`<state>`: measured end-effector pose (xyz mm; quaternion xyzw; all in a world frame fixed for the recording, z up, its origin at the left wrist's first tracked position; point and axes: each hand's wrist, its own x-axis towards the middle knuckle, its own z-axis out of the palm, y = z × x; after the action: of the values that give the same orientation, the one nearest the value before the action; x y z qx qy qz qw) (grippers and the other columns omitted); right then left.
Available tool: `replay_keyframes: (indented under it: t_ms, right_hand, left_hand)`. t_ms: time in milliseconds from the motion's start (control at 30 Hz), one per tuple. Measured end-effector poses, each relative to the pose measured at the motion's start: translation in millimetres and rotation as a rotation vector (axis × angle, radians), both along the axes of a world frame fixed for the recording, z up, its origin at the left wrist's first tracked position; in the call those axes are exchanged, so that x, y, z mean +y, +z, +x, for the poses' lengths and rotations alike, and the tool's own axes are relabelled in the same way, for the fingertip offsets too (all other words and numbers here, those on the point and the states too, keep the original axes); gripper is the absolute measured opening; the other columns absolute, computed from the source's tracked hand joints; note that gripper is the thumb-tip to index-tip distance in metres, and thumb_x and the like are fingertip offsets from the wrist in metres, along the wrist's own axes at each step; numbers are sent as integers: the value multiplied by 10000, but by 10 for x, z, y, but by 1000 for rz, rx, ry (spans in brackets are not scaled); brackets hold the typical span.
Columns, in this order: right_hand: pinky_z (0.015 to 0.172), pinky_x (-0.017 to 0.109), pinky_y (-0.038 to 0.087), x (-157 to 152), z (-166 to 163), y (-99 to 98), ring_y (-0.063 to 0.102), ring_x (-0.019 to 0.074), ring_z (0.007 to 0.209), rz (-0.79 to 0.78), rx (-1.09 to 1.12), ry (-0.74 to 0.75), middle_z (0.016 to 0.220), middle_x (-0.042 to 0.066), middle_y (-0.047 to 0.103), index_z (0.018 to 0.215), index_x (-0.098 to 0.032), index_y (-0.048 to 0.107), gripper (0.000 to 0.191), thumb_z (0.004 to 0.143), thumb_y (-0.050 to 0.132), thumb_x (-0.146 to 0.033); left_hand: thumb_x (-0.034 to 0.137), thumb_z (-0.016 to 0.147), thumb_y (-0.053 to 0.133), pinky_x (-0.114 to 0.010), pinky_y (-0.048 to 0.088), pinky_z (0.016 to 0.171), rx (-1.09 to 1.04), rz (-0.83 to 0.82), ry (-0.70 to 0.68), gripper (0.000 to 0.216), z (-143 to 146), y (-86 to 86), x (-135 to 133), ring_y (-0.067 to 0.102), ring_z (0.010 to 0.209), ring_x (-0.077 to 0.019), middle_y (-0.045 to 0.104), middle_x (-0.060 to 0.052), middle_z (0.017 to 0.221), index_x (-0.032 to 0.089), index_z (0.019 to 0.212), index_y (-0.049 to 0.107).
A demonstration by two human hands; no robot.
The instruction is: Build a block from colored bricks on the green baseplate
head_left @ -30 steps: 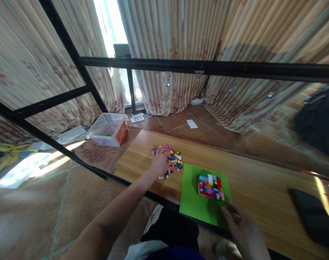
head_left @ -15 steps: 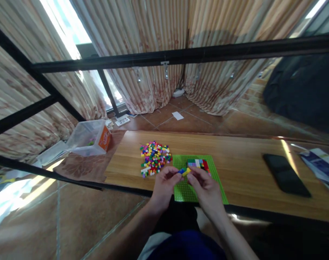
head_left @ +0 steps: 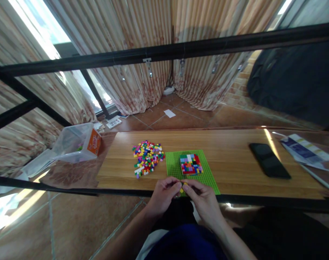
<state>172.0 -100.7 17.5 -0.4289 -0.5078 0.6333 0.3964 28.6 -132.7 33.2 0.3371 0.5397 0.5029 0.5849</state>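
**Yellow brick (head_left: 183,185) pinched over the table's (head_left: 235,160) near edge**

Half a second ago the hands met above the green baseplate (head_left: 173,167); now they have drawn back to its near edge. Left hand (head_left: 163,196) and right hand (head_left: 205,200) press fingertips together on the brick. The loose pile (head_left: 147,158) lies beyond, to the left.

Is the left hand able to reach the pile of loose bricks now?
Probably yes. The pile of loose bricks lies just ahead of the left hand, with only bare table between them. That hand is busy, though, pinching a small yellow brick with the right hand.
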Motion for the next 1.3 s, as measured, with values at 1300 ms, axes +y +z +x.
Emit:
replay_keyframes:
  t_ms: [1300]
  right_hand:
    - [785, 364, 320, 754, -320, -122, 559, 238, 806, 673, -970, -285, 788, 66, 701, 765, -201, 666, 323, 922, 496, -427]
  left_hand:
    - [301, 960, 473, -294, 495, 729, 1149, 394, 128, 205, -619, -641, 68, 633, 808, -177, 667, -65, 849, 205, 874, 633]
